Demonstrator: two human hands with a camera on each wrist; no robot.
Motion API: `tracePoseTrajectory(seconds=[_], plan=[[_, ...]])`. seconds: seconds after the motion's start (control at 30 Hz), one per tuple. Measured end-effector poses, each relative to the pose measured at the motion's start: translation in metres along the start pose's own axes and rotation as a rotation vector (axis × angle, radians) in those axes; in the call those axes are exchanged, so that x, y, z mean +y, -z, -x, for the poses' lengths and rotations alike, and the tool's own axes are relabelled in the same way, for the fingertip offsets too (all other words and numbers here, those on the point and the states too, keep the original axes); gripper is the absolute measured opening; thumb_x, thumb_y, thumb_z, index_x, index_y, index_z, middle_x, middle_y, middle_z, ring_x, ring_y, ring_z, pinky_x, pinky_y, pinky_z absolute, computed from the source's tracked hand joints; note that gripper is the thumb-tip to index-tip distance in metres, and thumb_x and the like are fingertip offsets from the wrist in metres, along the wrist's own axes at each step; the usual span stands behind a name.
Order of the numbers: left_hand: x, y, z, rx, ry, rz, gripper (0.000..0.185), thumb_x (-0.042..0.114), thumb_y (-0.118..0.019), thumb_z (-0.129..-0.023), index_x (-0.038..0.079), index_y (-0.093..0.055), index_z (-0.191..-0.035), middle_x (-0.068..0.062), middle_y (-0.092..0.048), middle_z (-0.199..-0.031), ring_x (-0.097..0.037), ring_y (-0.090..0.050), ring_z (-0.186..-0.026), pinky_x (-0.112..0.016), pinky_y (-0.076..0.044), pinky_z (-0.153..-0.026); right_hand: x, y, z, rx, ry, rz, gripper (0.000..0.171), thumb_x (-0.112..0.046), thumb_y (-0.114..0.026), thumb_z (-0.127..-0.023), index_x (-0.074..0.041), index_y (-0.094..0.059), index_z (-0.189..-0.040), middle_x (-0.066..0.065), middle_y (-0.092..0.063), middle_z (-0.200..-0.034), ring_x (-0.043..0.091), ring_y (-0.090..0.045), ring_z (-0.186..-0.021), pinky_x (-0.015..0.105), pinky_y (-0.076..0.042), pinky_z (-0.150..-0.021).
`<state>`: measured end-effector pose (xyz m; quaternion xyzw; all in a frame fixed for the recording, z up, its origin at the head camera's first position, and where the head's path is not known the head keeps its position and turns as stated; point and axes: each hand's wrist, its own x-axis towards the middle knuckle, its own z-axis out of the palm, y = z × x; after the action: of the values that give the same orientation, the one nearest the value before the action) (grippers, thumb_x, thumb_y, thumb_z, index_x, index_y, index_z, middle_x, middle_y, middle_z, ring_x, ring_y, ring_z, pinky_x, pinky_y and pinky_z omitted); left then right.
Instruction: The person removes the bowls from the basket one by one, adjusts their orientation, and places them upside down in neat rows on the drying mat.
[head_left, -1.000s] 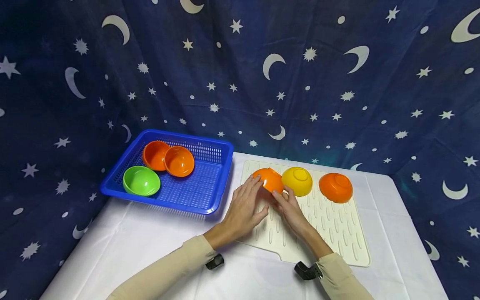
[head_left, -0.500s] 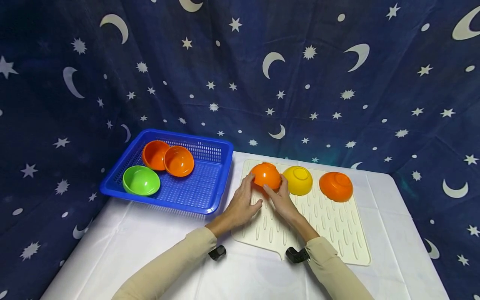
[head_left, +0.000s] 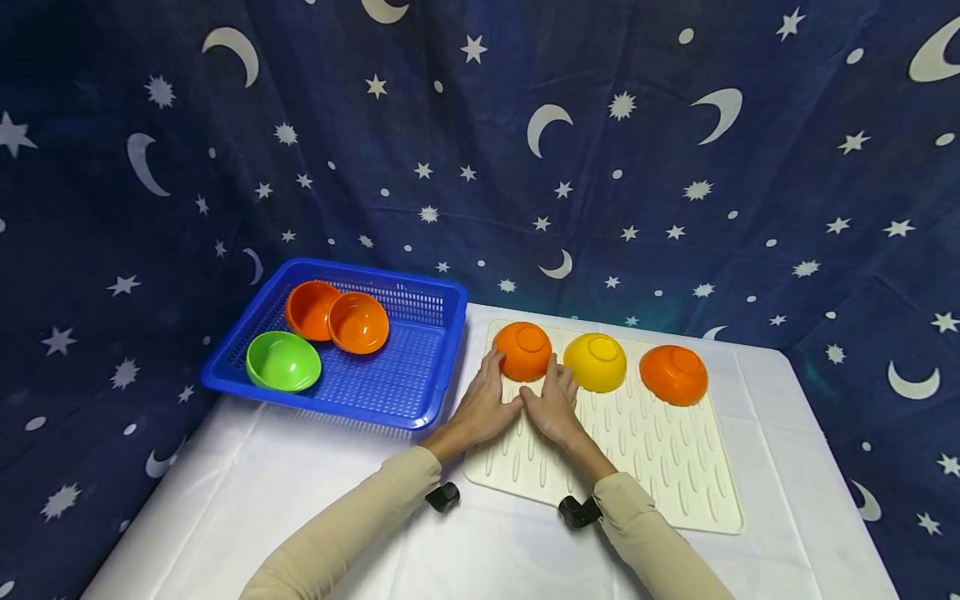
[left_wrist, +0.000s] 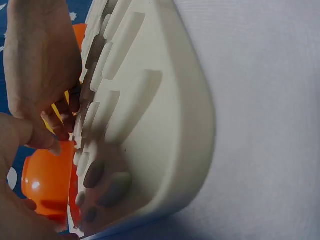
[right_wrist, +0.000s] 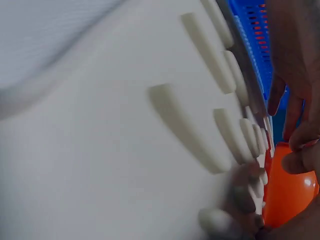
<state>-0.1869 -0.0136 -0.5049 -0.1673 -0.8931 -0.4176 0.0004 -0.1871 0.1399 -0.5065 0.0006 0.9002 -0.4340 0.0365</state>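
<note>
Head view: the orange bowl (head_left: 523, 351) now sits upside down at the back left corner of the cream drying mat (head_left: 675, 467), its base ring facing up. A second ago it was tilted on its edge between the two hands; half a second ago it was nearly level; now its rim appears to lie flat on the ribs. It looks set down, first in a row with the yellow bowl (head_left: 596, 362) just beside it and another orange bowl (head_left: 673, 375) further right, both also inverted. The left hand (head_left: 483, 403) lies against the bowl's left side with fingers fairly straight, and the right hand (head_left: 552, 405) touches its near side the same way, the fingers loosely spread rather than clamped. The hands nearly meet in front of the bowl. The blue basket (head_left: 420, 292) to the left holds a green bowl (head_left: 282, 361) and two orange bowls (head_left: 337, 317), all open side up, on the white tablecloth (head_left: 247, 492).

Left wrist view: the left hand (left_wrist: 20, 150) shows only in part, its fingertips on the orange bowl (left_wrist: 47, 185) at the mat's edge (left_wrist: 160, 125); the right hand's fingers (left_wrist: 42, 70) come in from above.

Right wrist view: blurred; fingers (right_wrist: 295, 155) rest lightly on the orange bowl (right_wrist: 287, 195) past the mat's ribs (right_wrist: 185, 125), with the basket wall (right_wrist: 252, 40) behind
</note>
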Motion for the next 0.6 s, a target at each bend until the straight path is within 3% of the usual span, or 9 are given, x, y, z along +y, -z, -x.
tracePoseTrajectory(seconds=[0.23, 0.43, 0.6], plan=[[-0.0006, 0.0029, -0.0029, -0.077, 0.029, -0.113, 0.081, 0.026, -0.065, -0.093, -0.010, -0.024, -0.154, -0.029, -0.017, -0.163, -0.041, -0.016, -0.151, -0.049, -0.015, -0.121, 0.0020, 0.0012, 0.0061, -0.009, 0.041, 0.035, 0.078, -0.020, -0.061, -0.094, 0.011, -0.019, -0.151, 0.030, -0.024, -0.152, 0.041, -0.020, -0.140, 0.055, -0.027, -0.115], [0.0023, 0.0062, -0.0037, -0.133, 0.013, -0.185, 0.078, 0.025, -0.065, -0.094, -0.009, -0.028, -0.154, -0.029, -0.017, -0.163, -0.042, -0.008, -0.151, -0.056, -0.013, -0.120, 0.0045, -0.0004, 0.0072, -0.017, 0.063, 0.131, 0.087, -0.021, -0.060, -0.093, 0.011, -0.010, -0.156, 0.030, -0.012, -0.161, 0.042, -0.018, -0.141, 0.057, -0.021, -0.117], [0.0041, 0.0065, -0.0047, -0.172, 0.020, -0.225, 0.080, 0.027, -0.064, -0.094, -0.007, -0.026, -0.156, -0.028, -0.015, -0.164, -0.041, -0.006, -0.152, -0.058, -0.013, -0.119, 0.0022, 0.0039, 0.0050, -0.042, 0.061, 0.175, 0.088, -0.022, -0.060, -0.092, 0.011, -0.009, -0.157, 0.032, -0.012, -0.161, 0.045, -0.016, -0.144, 0.057, -0.019, -0.118]])
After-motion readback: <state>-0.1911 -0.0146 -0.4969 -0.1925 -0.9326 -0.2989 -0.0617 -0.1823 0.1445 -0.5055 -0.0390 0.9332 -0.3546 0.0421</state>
